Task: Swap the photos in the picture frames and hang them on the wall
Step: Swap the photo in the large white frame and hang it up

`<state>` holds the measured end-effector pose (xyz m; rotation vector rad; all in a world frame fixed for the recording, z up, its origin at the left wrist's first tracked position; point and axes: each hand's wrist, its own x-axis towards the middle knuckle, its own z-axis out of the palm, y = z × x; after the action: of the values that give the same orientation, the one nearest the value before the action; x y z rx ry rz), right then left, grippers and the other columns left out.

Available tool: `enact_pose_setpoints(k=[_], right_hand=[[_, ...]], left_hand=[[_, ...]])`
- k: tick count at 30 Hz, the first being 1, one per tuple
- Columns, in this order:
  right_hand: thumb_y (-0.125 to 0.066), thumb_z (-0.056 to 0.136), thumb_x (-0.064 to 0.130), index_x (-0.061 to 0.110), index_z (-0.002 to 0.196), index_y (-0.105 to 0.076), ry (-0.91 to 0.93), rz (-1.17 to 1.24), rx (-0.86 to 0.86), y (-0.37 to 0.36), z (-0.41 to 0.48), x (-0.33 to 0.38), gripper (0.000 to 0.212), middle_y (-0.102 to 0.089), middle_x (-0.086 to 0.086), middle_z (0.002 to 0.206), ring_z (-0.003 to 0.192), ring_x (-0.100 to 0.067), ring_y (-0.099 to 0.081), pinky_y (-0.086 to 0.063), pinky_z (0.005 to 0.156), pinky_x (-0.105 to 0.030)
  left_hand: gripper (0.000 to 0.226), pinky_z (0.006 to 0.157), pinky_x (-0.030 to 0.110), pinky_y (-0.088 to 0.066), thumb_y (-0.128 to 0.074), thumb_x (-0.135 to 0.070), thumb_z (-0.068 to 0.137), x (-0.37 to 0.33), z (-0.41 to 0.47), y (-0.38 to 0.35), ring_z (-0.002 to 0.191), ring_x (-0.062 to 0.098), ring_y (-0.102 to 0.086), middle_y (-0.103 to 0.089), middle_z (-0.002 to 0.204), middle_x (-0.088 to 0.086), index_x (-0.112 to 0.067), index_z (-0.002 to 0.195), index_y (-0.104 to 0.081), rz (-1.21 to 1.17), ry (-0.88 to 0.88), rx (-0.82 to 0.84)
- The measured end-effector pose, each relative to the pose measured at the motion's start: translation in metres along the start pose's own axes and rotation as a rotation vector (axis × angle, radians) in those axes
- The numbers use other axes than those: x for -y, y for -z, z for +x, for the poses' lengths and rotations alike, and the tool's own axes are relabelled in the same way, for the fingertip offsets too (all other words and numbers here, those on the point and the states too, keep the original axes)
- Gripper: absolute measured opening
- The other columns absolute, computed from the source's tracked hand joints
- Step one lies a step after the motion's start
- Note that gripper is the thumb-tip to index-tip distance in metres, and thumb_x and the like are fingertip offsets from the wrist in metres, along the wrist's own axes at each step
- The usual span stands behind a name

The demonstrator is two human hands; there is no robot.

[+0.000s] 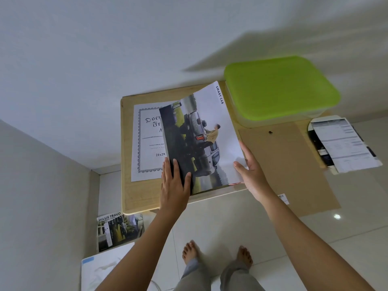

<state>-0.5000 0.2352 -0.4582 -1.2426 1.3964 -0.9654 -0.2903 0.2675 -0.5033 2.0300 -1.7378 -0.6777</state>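
The photo (pixel 207 141), a print of a pickup truck marked "SMART CAB", lies between both hands over the table (pixel 138 196). The left hand (pixel 174 185) rests flat on its dark near-left corner, fingers straight and spread, pressing that part down. The right hand (pixel 252 173) holds the photo's right edge, thumb on top and fingers behind it. The photo bows upward, and its left part covers the right side of a bordered white sheet (pixel 147 143) lying flat on the table. Just right of the right hand lies a brown backing board (pixel 289 164), which overhangs the table's near edge. A box (pixel 281 89) with a green lid sits at the far right corner, with papers (pixel 344 143) beyond the board. A brochure (pixel 117 229) lies on the floor below the table.
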Motion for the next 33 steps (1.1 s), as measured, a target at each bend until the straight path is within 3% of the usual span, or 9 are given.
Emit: enact_pose_setpoints(k=[3, 8, 13, 18, 25, 33], right_hand=[[-0.045, 0.091, -0.009, 0.027, 0.138, -0.026, 0.048, 0.008, -0.001, 0.005, 0.001, 0.005, 0.062, -0.025, 0.025, 0.139, 0.121, 0.028, -0.023, -0.017, 0.101, 0.002], [-0.045, 0.09, -0.01, 0.019, 0.141, -0.026, 0.105, 0.045, -0.022, 0.032, -0.002, 0.023, 0.061, -0.027, 0.028, 0.136, 0.12, 0.028, -0.024, -0.019, 0.1, 0.002], [-0.046, 0.091, -0.006, 0.023, 0.14, -0.029, 0.095, 0.095, -0.09, 0.097, -0.013, 0.033, 0.06, -0.029, 0.025, 0.137, 0.116, 0.03, -0.026, -0.022, 0.096, 0.005], [-0.048, 0.093, 0.002, 0.033, 0.139, -0.031, 0.036, -0.043, -0.133, 0.194, -0.038, 0.011, 0.058, -0.027, 0.017, 0.148, 0.133, 0.006, -0.022, -0.016, 0.114, -0.026], [-0.049, 0.094, 0.011, 0.025, 0.143, -0.032, -0.143, -0.272, -0.216, 0.34, -0.074, -0.048, 0.053, -0.033, 0.004, 0.148, 0.136, -0.016, -0.031, -0.028, 0.1, -0.023], [-0.053, 0.09, 0.01, 0.012, 0.136, -0.041, -0.241, -0.438, -0.26, 0.442, -0.06, -0.099, 0.047, -0.047, -0.01, 0.134, 0.12, -0.024, -0.046, -0.036, 0.091, -0.024]], left_hand=[[0.064, 0.113, 0.034, -0.014, -0.035, -0.04, 0.098, -0.012, 0.003, 0.011, 0.144, 0.022, -0.004, 0.0, 0.157, 0.003, -0.014, 0.149, -0.006, -0.15, 0.014, 0.002], [0.062, 0.104, 0.025, -0.028, -0.049, -0.024, 0.095, -0.055, 0.013, 0.035, 0.131, 0.021, -0.031, -0.027, 0.145, 0.009, -0.011, 0.147, -0.017, -0.371, 0.061, -0.023], [0.065, 0.102, 0.034, -0.037, -0.052, -0.025, 0.093, -0.118, 0.01, 0.029, 0.122, 0.021, -0.04, -0.037, 0.136, 0.009, -0.014, 0.147, -0.017, -0.441, 0.016, -0.007], [0.066, 0.097, 0.03, -0.042, -0.056, -0.025, 0.091, -0.192, -0.015, -0.029, 0.114, 0.018, -0.044, -0.041, 0.128, 0.007, -0.013, 0.146, -0.02, -0.443, 0.011, 0.038], [0.069, 0.105, 0.036, -0.038, -0.056, -0.026, 0.091, -0.291, -0.073, -0.148, 0.127, 0.021, -0.038, -0.034, 0.142, 0.004, -0.014, 0.147, -0.016, -0.433, 0.074, 0.147], [0.063, 0.097, 0.036, -0.047, -0.051, -0.026, 0.094, -0.36, -0.069, -0.234, 0.116, 0.024, -0.047, -0.038, 0.137, 0.006, -0.013, 0.146, -0.019, -0.317, 0.098, 0.267]])
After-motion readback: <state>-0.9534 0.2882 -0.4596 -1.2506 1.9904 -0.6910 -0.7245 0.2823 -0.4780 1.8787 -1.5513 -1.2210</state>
